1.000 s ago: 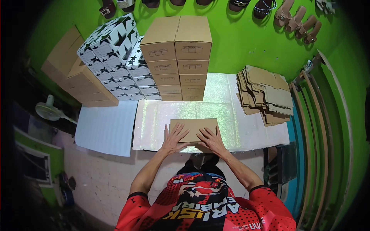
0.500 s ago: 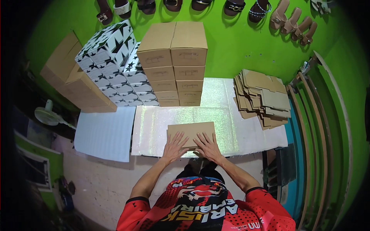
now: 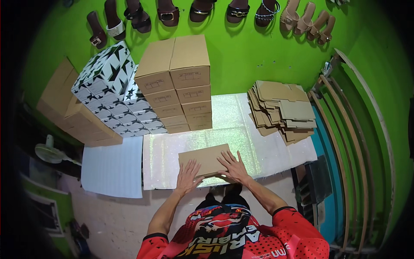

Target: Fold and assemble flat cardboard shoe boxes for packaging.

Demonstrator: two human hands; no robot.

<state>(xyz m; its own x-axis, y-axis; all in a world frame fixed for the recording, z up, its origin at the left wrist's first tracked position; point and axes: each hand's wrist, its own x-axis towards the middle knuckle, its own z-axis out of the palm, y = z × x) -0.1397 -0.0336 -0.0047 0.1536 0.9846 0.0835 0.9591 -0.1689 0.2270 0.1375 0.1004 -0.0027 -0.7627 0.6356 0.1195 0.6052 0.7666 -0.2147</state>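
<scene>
A plain brown cardboard box [image 3: 206, 156], low and flat-topped, lies near the front edge of the table. My left hand [image 3: 188, 176] rests on its near left part, fingers spread and stretched forward. Over the near right corner lies my right hand [image 3: 234, 167], also with its fingers apart. Both palms come down at the near side of the box, and the thumbs point toward each other. What lies under the palms is hidden. Neither hand is closed round anything.
Brown boxes [image 3: 189, 77] stand stacked behind, beside white boxes with black stars [image 3: 108, 82]. Flattened cardboard [image 3: 282, 108] is piled at the right on the shiny-covered table [image 3: 228, 114]. Sandals [image 3: 168, 13] hang on the green wall. A fan [image 3: 49, 149] stands left, wooden rails [image 3: 345, 129] right.
The view has turned, so the scene sits lower and tilted. My hands have moved slightly apart on the box, the right one now over its right edge.
</scene>
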